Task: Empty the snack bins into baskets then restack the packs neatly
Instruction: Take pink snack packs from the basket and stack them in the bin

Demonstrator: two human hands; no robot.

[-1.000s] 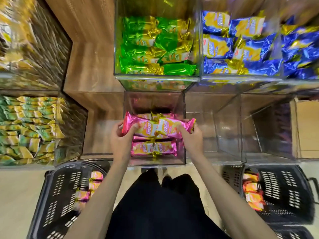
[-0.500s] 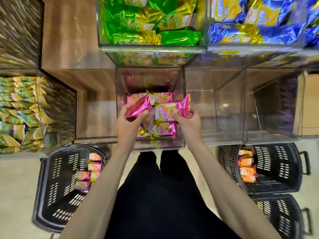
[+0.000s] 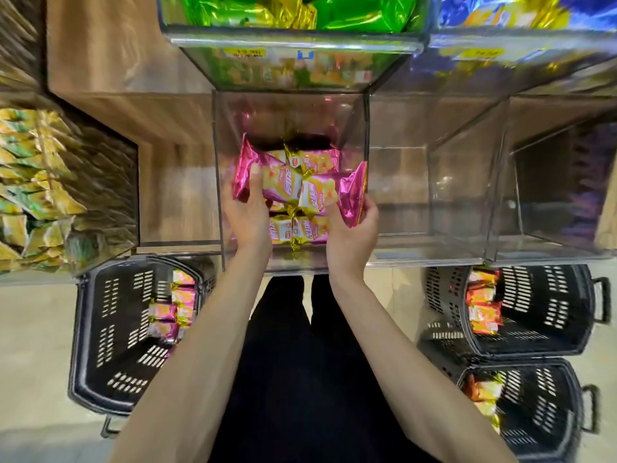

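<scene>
Both hands are down in the clear bin (image 3: 364,128), squeezing a row of pink packs (image 3: 300,190) between them. The left grip (image 3: 248,215) is clamped on the left end, thumb over the top, and the right grip (image 3: 350,235) is curled round the right end. The lower packs (image 3: 298,228) lie flat underneath, partly hidden by the hands. Wrapper print is too blurry to read. The green packs (image 3: 300,11) above are cut off at the top edge. On the pale floor (image 3: 33,329), the left basket (image 3: 110,329) holds pink ones and the right baskets (image 3: 551,312) hold orange ones.
</scene>
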